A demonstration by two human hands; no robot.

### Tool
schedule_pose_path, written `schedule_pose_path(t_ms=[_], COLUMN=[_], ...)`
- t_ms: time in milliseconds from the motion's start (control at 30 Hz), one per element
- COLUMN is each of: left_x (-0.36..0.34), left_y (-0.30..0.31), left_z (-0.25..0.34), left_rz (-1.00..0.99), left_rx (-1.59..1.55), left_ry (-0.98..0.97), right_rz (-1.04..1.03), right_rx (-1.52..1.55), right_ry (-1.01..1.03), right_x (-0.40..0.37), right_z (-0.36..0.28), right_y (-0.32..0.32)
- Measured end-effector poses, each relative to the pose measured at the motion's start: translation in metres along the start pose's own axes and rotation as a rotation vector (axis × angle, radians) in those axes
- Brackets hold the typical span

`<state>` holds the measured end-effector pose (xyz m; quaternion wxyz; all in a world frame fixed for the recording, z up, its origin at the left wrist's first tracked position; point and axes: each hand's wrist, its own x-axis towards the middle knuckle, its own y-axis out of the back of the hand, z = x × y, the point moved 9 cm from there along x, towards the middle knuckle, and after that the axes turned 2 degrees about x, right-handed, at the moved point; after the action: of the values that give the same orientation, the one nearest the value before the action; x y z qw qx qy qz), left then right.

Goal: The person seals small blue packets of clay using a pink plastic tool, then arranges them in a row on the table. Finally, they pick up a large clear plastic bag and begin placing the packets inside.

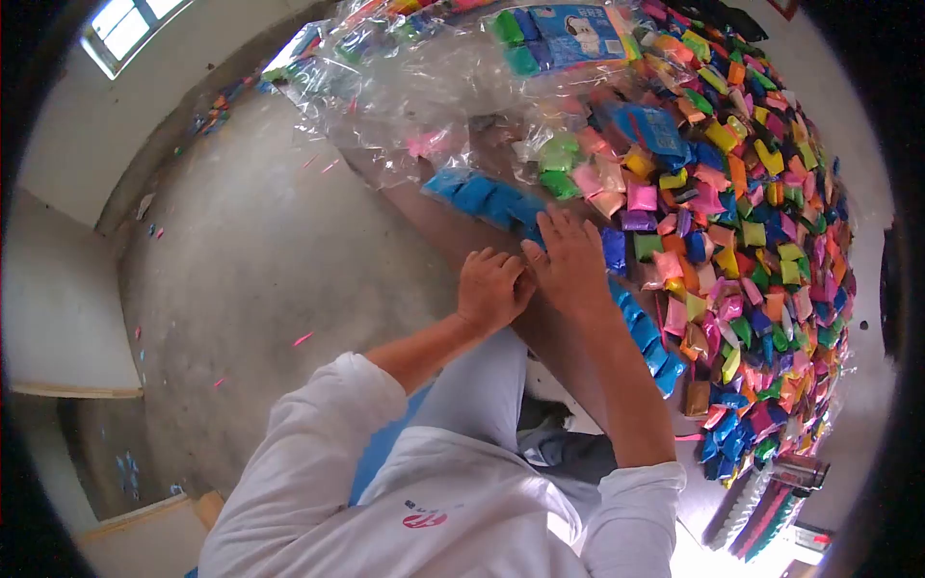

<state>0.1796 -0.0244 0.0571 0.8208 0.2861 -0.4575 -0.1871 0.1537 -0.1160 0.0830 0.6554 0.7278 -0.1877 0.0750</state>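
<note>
A strip of blue packets (pixel 482 198) lies along the table edge, its right end by my right hand (pixel 570 260). That hand reaches over the table with its fingers spread, the fingertips at the strip's end. My left hand (pixel 493 289) is beside it at the table's edge, fingers curled together; whether anything is inside them is hidden. A second strip of blue packets (pixel 647 337) lies to the right of my right forearm. Close to my right fingertips are a dark blue packet (pixel 614 250) and a purple packet (pixel 638 221).
A large heap of small coloured packets (pixel 761 241) covers the table's right side. Clear plastic bags (pixel 405 87) lie at the far end, beside a printed blue package (pixel 578 37). Scraps lie on the floor (pixel 251 260) at left. Rolled items (pixel 761 511) stand at lower right.
</note>
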Motion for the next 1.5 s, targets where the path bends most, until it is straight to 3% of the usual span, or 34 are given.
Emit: schedule_pose_path(t_ms=[333, 433, 500, 533, 633, 767, 833, 900, 1033, 1100, 1267, 1500], left_x=[-0.003, -0.007, -0.009, -0.009, -0.009, -0.005, -0.004, -0.004, -0.004, -0.003, -0.004, -0.003], left_y=[-0.005, -0.009, -0.012, -0.013, -0.016, -0.015, -0.013, -0.014, -0.018, -0.019, -0.017, -0.014], left_z=[-0.004, -0.006, -0.005, -0.006, -0.002, 0.000, 0.001, 0.004, 0.003, 0.004, 0.005, 0.005], left_rz=[0.036, 0.057, 0.062, 0.025, -0.014, -0.009, 0.011, -0.003, -0.062, -0.070, -0.079, -0.050], left_rx=[-0.013, -0.025, -0.018, -0.009, -0.064, 0.026, 0.021, 0.064, 0.103, 0.114, 0.119, 0.087], left_ry=[0.019, -0.015, -0.032, -0.017, -0.032, -0.045, -0.063, -0.081, -0.093, -0.094, -0.109, -0.098], right_rz=[0.023, 0.057, 0.141, 0.109, 0.229, 0.300, 0.292, 0.132, 0.096, -0.051, 0.077, -0.007], right_rx=[0.079, 0.184, 0.473, 0.679, 0.588, 0.534, 0.381, 0.035, -0.047, -0.139, -0.149, -0.131], right_ry=[-0.050, -0.140, -0.191, -0.388, -0.400, -0.657, -0.613, -0.510, -0.439, -0.502, -0.466, -0.329], right_x=[-0.028, -0.049, -0.073, -0.089, -0.133, -0.210, -0.236, -0.241, -0.235, -0.235, -0.205, -0.164], right_z=[0.060, 0.089, 0.108, 0.117, 0.129, 0.136, 0.128, 0.106, 0.074, 0.072, 0.065, 0.052], right_y=[0.015, 0.031, 0.051, 0.062, 0.109, 0.136, 0.134, 0.124, 0.098, 0.081, 0.108, 0.073])
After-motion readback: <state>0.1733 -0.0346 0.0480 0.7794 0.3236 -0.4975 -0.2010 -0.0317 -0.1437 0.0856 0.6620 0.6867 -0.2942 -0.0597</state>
